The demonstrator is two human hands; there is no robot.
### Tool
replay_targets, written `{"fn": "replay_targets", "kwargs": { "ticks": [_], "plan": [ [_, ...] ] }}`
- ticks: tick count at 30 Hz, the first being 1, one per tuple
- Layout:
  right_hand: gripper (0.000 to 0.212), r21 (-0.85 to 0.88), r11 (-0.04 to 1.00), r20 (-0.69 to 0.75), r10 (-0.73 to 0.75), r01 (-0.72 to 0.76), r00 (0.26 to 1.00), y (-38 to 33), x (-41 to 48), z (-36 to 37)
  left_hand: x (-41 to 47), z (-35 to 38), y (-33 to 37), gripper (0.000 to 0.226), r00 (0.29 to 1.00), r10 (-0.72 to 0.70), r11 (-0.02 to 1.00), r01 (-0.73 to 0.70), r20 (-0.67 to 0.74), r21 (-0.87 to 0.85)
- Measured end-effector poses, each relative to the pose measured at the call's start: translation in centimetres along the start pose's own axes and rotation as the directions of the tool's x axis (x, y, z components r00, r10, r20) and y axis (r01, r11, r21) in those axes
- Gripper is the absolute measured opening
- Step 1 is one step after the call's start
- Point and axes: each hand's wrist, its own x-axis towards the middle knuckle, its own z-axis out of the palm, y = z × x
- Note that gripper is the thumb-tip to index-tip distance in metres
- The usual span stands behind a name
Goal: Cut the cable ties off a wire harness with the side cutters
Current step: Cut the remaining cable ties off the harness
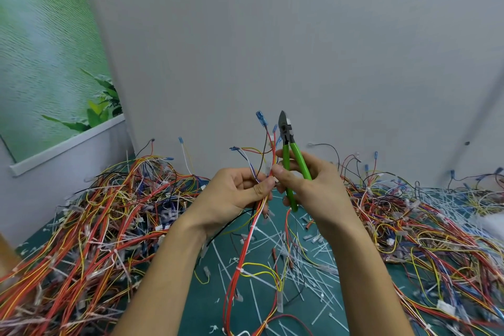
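Count first: 2 hands raised over the bench. 1 wire harness [268,142], pinched btw thumb and curled fingers of L hand [234,194], w/ red, yellow, white and brown wires running through the fist. 1 pr side cutters [293,155], green handles wrapped by curled fingers of R hand [308,185], nose pointing up, blades looking near shut and biting on nothing. R thumb tip just beside L thumb, next to a white connector [268,168] at the pinch; contact w/ it can't tell.

Above the pinch: wire ends fanning out, at least 3 blue terminals [260,118], just L of the cutter nose. Below the pinch: harness hanging down to the mat, 2 white cable ties [253,227] visible round it, both uncut, well apart from the blades.

Around: 2 harness piles [103,221], one out past L wrist, other [414,232] out past R wrist, each too tangled to count. Btw the forearms and under the grip: green mat [207,305] strewn w/ cut ties [313,262], too many to count. Behind the grip: grey wall [272,35]. Far L: poster [41,49] w/ green leaves. Forearms hiding part of the mat and the inner edges of both piles.
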Motion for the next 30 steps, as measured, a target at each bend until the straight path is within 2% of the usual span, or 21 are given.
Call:
{"fn": "replay_targets", "kwargs": {
  "ticks": [3,8,18,22,30],
  "plan": [
    [0.021,0.02,1.0,-0.032,-0.015,0.016,0.999,0.0,0.0,0.2,0.0,0.1,-0.1,0.012,1.0,-0.003,1.0,0.004,0.009,-0.014],
    [0.019,0.056,0.998,-0.106,-0.029,0.035,0.994,0.1,0.3,-1.0,-0.4,0.0,0.0,0.011,0.994,-0.036,0.999,0.04,0.105,-0.032],
    [0.024,0.149,0.989,-0.045,-0.006,0.013,0.999,0.0,0.5,-1.6,-0.5,-0.7,0.5,0.021,0.996,-0.036,0.992,0.046,0.085,-0.12],
    [0.03,0.094,0.995,-0.03,-0.008,0.01,1.0,0.0,0.4,-1.6,-0.5,-0.6,0.7,0.025,0.994,-0.063,0.987,0.074,0.085,-0.14],
    [0.021,0.108,0.994,-0.036,-0.011,0.015,0.999,0.2,0.3,-0.6,-0.6,-0.7,0.8,0.027,0.987,-0.1,0.985,0.117,0.128,-0.131]
  ]
}}
